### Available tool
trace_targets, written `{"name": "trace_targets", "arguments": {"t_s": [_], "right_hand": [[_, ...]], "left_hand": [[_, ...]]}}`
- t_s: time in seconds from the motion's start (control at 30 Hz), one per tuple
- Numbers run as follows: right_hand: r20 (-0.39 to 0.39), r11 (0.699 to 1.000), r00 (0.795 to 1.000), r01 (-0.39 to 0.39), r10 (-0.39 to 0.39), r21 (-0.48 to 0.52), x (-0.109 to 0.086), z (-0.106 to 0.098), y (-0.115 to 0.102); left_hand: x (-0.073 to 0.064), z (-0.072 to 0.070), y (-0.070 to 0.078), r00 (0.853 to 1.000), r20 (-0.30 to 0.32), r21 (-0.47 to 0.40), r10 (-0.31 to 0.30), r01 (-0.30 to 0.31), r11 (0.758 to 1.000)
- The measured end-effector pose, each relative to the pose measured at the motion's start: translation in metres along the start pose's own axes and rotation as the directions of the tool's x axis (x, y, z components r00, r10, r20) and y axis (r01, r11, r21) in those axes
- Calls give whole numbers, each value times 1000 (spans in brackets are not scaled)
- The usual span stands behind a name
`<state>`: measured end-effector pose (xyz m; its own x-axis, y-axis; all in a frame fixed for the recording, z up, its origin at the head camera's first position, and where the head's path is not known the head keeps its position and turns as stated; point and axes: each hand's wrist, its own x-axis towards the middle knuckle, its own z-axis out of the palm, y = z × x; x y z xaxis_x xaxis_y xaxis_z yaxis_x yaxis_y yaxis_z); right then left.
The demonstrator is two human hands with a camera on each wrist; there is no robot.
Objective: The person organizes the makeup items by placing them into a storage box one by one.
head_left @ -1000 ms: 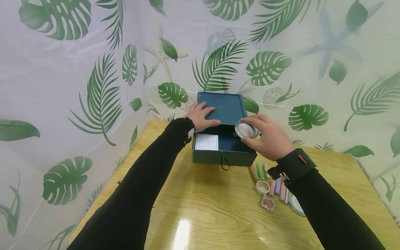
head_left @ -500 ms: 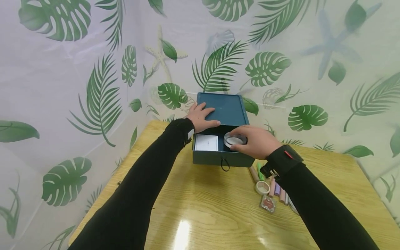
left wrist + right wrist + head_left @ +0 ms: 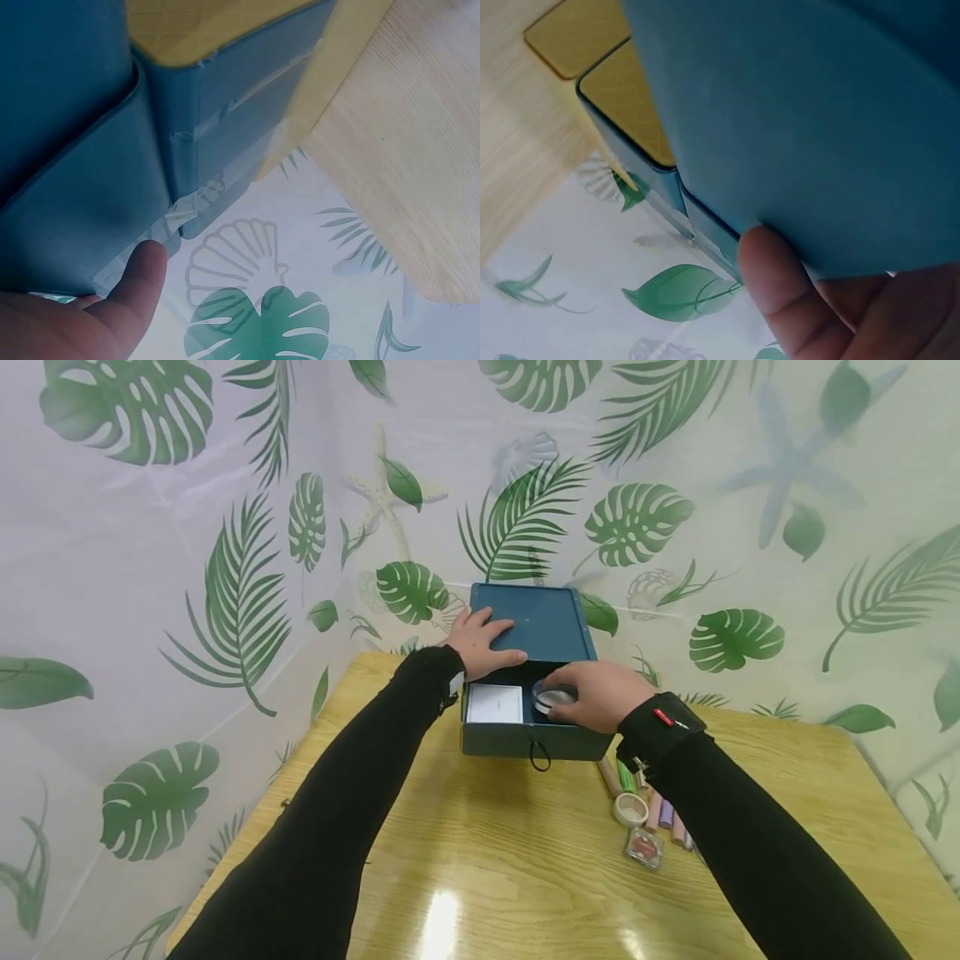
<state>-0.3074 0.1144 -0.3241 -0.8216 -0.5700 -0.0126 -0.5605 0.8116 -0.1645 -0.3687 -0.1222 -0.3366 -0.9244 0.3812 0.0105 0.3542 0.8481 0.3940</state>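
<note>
- Nearest lies the wooden surface [image 3: 517, 877], the right sleeve [image 3: 738, 818] crossing it from about 5 o'clock.
- Next, at 4 to 5 o'clock from the blue box [image 3: 495, 742], sit a square compact [image 3: 644, 848], a round pot [image 3: 630, 810] and several tubes [image 3: 653, 814], some now more hidden by that sleeve than a second ago.
- The box stands open, its cord loop [image 3: 540, 757] at 6 o'clock on the front wall.
- Inside, toward 8 or 9 o'clock, a small white box [image 3: 495, 703] lies where it lay before.
- The main change: the round container [image 3: 552, 697], a second ago tilted above the 2 o'clock part of the box, is now lower and flatter within it, just beside the small white box at its 3 o'clock side.
- The right hand [image 3: 603, 693] comes in from 3 o'clock, fingers pinching the container's rim; lowering looks nearly complete, but there is no release yet. Whether the base touches the box floor cannot be told.
- Farther back, at 10 o'clock, the left hand [image 3: 480, 642] stays with fingers spread wide on the lid [image 3: 543, 618], apparently steadying it.
- Farthest, past 12 o'clock, hangs the leaf-printed sheet [image 3: 450, 527].
</note>
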Motion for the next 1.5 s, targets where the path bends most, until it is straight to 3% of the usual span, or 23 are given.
{"name": "trace_targets", "arguments": {"t_s": [0.2,0.83,1.03,1.2,1.4,1.5], "right_hand": [[-15,994,1000,-3,1,-106,6,3,0],[-128,976,991,13,-42,-218,11,6,0],[-103,985,995,-14,-4,-173,11,7,4],[-98,997,995,26,-34,-79,6,6,9],[-108,995,992,69,-62,71,-15,-2,16],[-156,991,986,75,-57,115,-32,-9,25]], "left_hand": [[0,1,-1,1000,4,19,7,-7,1000],[3,2,-3,1000,6,21,16,-16,1000],[4,2,-3,1000,3,29,15,-15,999],[5,3,-2,1000,11,38,5,-5,999],[4,2,-1,1000,6,23,-4,4,1000],[4,1,-1,1000,3,13,-2,2,1000]]}}
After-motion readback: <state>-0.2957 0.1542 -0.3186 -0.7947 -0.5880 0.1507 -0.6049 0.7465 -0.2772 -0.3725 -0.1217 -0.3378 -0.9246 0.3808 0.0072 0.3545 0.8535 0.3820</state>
